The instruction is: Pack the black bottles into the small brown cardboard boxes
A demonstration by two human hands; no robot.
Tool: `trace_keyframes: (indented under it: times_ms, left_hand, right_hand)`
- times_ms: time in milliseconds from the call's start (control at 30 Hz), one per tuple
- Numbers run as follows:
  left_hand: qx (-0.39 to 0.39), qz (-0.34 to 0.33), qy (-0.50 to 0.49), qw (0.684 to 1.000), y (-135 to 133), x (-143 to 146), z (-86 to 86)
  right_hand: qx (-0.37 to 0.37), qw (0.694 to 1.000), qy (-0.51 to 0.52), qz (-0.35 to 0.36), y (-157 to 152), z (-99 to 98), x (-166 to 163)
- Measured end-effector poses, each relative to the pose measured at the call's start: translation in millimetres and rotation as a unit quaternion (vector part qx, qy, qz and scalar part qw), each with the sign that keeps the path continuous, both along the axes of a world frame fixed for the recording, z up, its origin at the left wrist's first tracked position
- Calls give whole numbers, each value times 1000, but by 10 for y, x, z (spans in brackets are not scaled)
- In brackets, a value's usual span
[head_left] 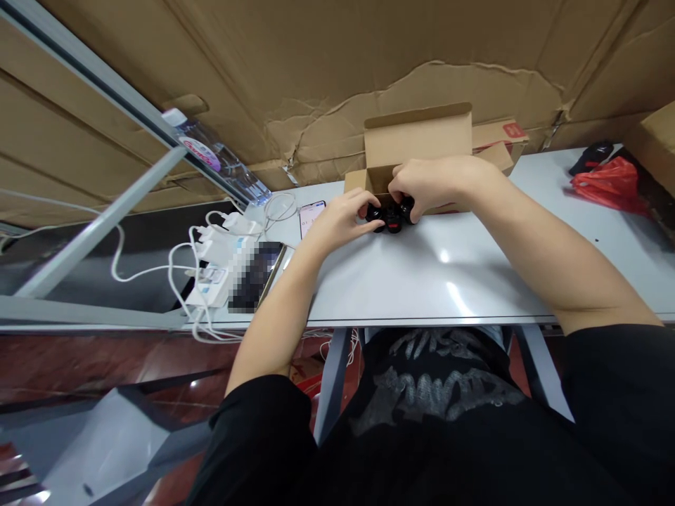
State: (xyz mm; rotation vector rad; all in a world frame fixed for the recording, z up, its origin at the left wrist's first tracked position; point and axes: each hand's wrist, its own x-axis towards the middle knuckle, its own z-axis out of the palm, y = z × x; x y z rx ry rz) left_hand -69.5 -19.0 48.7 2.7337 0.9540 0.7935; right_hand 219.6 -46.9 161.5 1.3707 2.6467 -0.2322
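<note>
Small glossy black rounded pieces sit side by side at the front of an open cardboard box (419, 137). The middle black piece (393, 219) carries a red mark; their exact kind is too small to make out. My left hand (349, 214) has thumb and fingers closed around the left black piece (374, 213). On the other side, my right hand (425, 184) pinches the right black piece (406, 208), with its fingers reaching over the box's front edge. The inside of the box is mostly hidden behind my hands.
Left on the white table (390, 281) lie a lit phone (311, 216), a dark blurred-out device (258, 277) and a power strip (211, 281) with white cables. A water bottle (221, 158) leans behind. A red plastic bag (609, 184) lies far right, near another box (657, 144).
</note>
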Motion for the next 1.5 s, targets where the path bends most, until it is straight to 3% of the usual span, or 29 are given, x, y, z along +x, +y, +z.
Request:
trace_keyframes:
  times_ms: [233,367,567,967,1133,1300,1400,1500]
  left_hand:
    - [14,19,1,1000,-51,17,-5]
    - [21,19,2,1000,-47,27,-31]
    - [23,16,-5,1000,-46,51,-79]
    - [58,58,-7,997,-33,118,-48]
    - [50,57,13,997,-57,156,-94]
    - [39,54,20,998,-74,215,-110]
    - [38,53,13,998,-72,244,-114]
    - [36,51,8,998,-63,259,-124]
  right_hand:
    - [18,997,67,28,122,28,124]
    - [68,986,151,-1,326,-98,209]
    - [25,986,166,22,548,-344,215]
    - [38,982,185,-2,521,-367,175]
    - [78,970,226,-32,440,-177,273]
    - [158,954,253,-41,42,302,397]
    - [121,970,209,-16,-259,536,463]
    - [96,981,163,-32,-439,578,533]
